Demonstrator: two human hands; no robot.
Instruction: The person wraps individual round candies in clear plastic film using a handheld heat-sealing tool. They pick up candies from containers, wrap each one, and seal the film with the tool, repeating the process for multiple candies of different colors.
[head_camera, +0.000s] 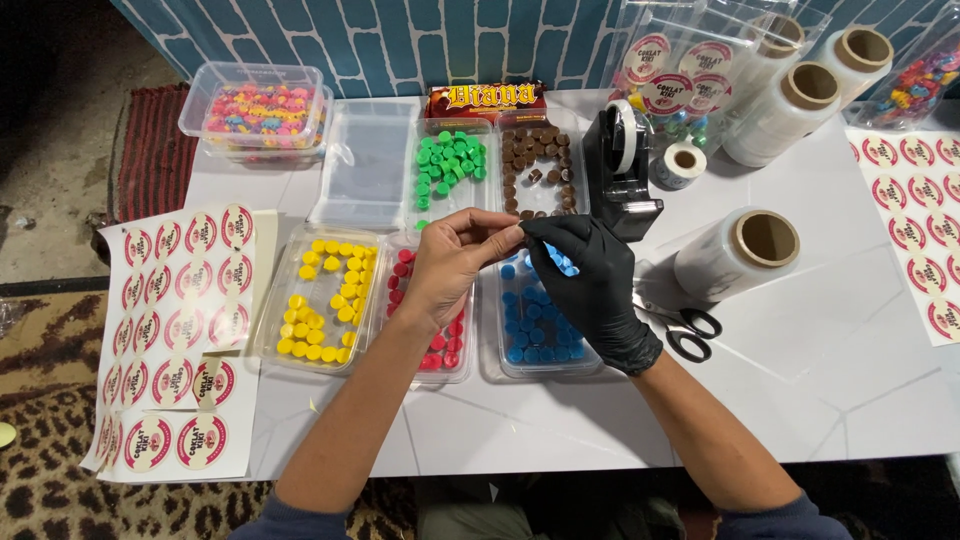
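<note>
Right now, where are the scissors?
In the head view, the scissors lie on the white table, right of the gloved right hand, below the black tape dispenser and beside a roll of clear film.

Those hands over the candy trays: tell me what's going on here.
A person's bare left hand and black-gloved right hand meet fingertip to fingertip above the tray of blue candies, pinching something too small to tell. Yellow, red, green and brown trays lie around, with scissors alongside.
</note>
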